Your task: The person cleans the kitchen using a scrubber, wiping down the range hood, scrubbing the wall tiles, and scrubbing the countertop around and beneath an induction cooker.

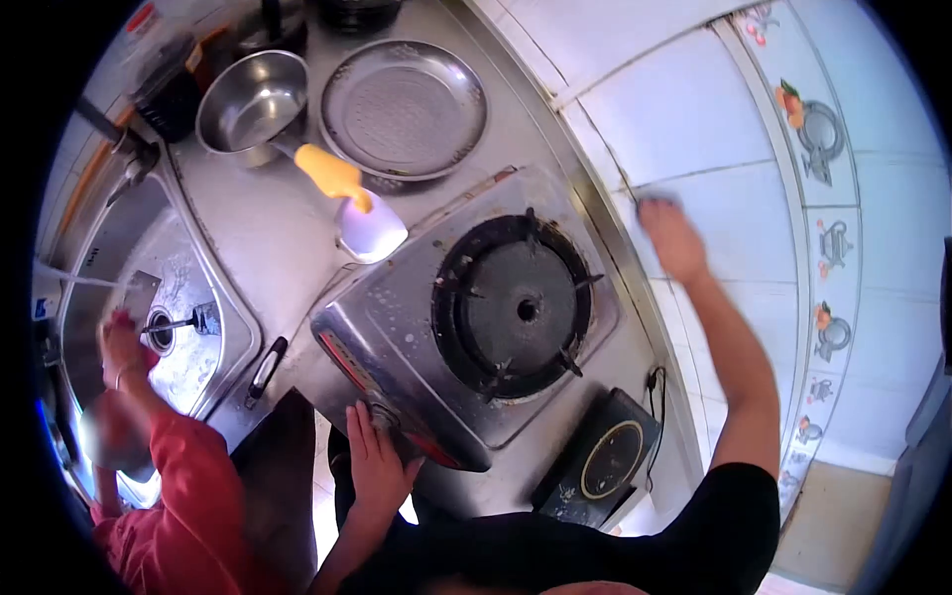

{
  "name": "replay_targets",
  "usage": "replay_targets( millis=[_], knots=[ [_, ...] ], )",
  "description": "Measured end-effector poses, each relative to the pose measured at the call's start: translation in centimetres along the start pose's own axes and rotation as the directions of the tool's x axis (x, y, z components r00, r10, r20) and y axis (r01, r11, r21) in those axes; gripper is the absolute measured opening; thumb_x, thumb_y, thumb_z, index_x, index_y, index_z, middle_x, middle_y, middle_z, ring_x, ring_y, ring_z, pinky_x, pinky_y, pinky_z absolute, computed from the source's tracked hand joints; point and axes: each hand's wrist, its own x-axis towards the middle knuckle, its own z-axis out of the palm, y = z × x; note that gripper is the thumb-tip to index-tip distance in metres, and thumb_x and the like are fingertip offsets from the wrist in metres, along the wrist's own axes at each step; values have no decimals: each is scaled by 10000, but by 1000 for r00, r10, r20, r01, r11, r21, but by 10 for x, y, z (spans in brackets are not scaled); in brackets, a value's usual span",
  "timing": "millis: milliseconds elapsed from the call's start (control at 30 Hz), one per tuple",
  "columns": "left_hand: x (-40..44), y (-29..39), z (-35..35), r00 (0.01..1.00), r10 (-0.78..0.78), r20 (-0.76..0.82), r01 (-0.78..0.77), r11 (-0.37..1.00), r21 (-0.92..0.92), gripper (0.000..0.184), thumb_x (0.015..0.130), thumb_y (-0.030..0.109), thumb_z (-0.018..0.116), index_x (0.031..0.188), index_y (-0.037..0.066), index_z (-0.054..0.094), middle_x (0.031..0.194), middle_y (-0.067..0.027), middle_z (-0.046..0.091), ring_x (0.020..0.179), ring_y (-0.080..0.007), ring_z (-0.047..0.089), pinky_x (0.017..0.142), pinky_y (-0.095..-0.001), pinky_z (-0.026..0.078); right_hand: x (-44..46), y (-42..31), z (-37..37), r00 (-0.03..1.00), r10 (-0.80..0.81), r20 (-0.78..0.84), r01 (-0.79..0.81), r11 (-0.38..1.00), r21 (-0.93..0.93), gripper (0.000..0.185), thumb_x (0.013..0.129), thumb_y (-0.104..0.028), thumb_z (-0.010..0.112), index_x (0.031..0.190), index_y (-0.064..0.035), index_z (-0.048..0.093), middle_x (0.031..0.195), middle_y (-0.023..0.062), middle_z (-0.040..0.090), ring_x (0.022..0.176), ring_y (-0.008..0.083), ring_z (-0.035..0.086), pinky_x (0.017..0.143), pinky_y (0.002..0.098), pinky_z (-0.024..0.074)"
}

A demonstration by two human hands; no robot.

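My left hand [375,461] lies flat on the front of the gas stove [397,342], near its knob, with fingers stretched out. My right arm reaches out to the white tiled wall [664,119] behind the stove. There my right hand [672,238] is closed on something small and dark, pressed to the tiles; it is too blurred to name. A round black burner [526,307] with metal prongs sits on the stove between my two hands.
A co-worker in red sleeves [198,476] has a hand [121,347] in the sink [213,347]. A steel pot [256,104], a round tray [405,109] and a yellow-handled spatula [332,178] lie beyond the stove. At right is a black appliance [600,461].
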Motion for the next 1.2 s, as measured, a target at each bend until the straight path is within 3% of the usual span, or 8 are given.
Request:
replay_targets(
  millis=[100,300,433,467,567,633,833,1200],
  knots=[
    [8,4,13,999,10,-36,-9,999,33,935,584,321,784,1220,-197,334,1395,-379,158,1309,-525,155,1089,-537,180,114,23,-89,927,65,-370,-166,954,-248,409,809,-107,430,1199,-9,505,1314,118,460,1220,294,409,1043,408,293],
    [7,2,13,999,-19,-33,21,999,46,982,523,340,812,1201,-193,342,1412,-365,147,1316,-520,147,1089,-546,178,23,-30,37,962,-124,-245,98,989,-113,420,825,-94,425,1231,6,464,1175,175,515,1126,306,467,1020,385,347],
    [2,-1,24,998,-23,-56,27,998,65,995,521,367,805,1198,-200,347,1419,-360,135,1323,-514,138,1093,-552,167,87,16,-91,965,212,-158,-242,949,-204,388,826,-87,432,1202,-7,489,1221,139,504,1152,267,457,987,394,356],
    [5,1,28,995,-33,-97,39,997,59,993,520,375,803,1193,-203,356,1422,-359,131,1324,-513,135,1094,-553,163,113,35,-105,840,47,-541,-238,927,-288,356,811,-93,436,1147,-3,512,1193,146,514,1109,271,478,968,395,361],
    [3,0,25,996,-32,-84,38,997,68,997,508,396,800,1186,-200,377,1424,-358,128,1330,-506,126,1098,-551,155,129,13,-50,962,199,-185,-179,977,117,385,800,-144,455,1148,5,522,1178,129,534,1123,273,465,969,404,363],
    [3,-2,21,998,-43,-39,47,992,118,998,492,419,797,1176,-191,402,1427,-353,127,1333,-502,121,1102,-543,150,63,-25,43,958,-112,-265,77,987,-140,388,804,-115,448,1166,13,503,1191,162,529,1163,297,450,1003,391,352],
    [4,2,26,995,-53,-90,60,995,85,1005,484,354,819,1199,-179,358,1426,-330,165,1337,-482,135,1107,-524,163,113,49,-109,850,52,-524,-229,932,-280,395,802,-105,459,1182,-7,505,1230,127,511,1158,289,445,997,415,332],
    [8,-2,26,996,9,-90,-1,996,87,1052,482,337,821,1218,-208,303,1421,-360,132,1334,-504,109,1102,-552,143,-84,22,-62,971,168,-169,-214,926,-309,463,808,-139,459,1265,-70,488,1343,94,441,1198,285,417,1024,446,317]
  ],
)
